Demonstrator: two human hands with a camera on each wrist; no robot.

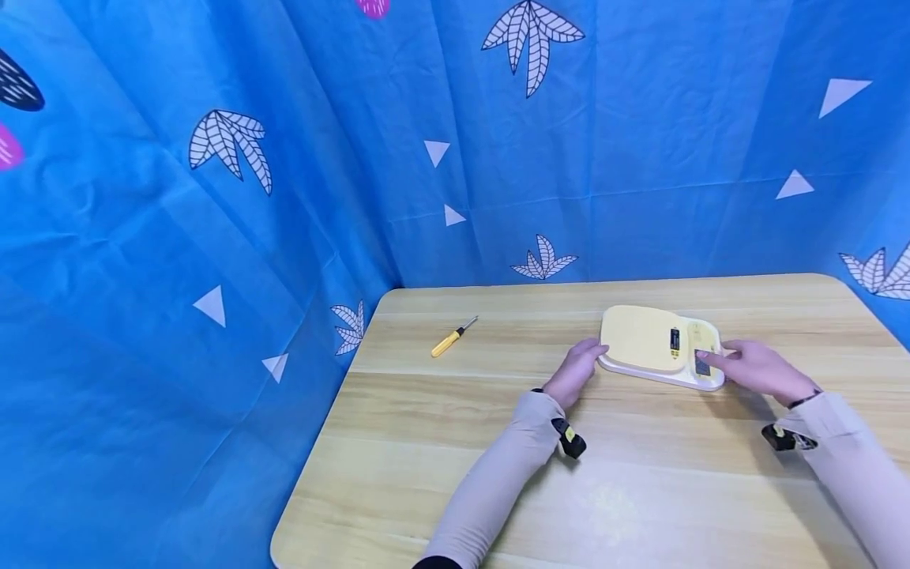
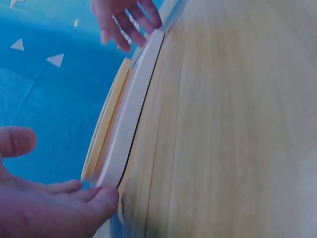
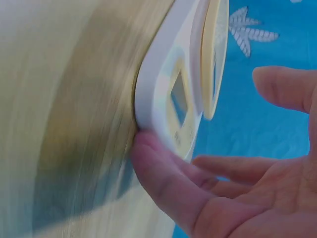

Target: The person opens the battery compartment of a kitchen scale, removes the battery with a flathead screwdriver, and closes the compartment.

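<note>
On the wooden desk [image 1: 498, 442], toward its far right, a yellow-and-white kitchen scale [image 1: 659, 346] lies flat between the two hands. The left hand [image 1: 577, 371] touches its left edge with relaxed, straight fingers, holding nothing. The right hand [image 1: 757, 368] is likewise unclenched, fingertips on the display end; a yellow screwdriver [image 1: 452, 338] lies well apart, left.

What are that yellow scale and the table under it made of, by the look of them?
The scale looks like moulded plastic: smooth, matte pale yellow top on a white base with rounded edges. The table shows light wood grain with a slight sheen, so wood or a wood-look laminate; the pictures cannot settle which.
</note>
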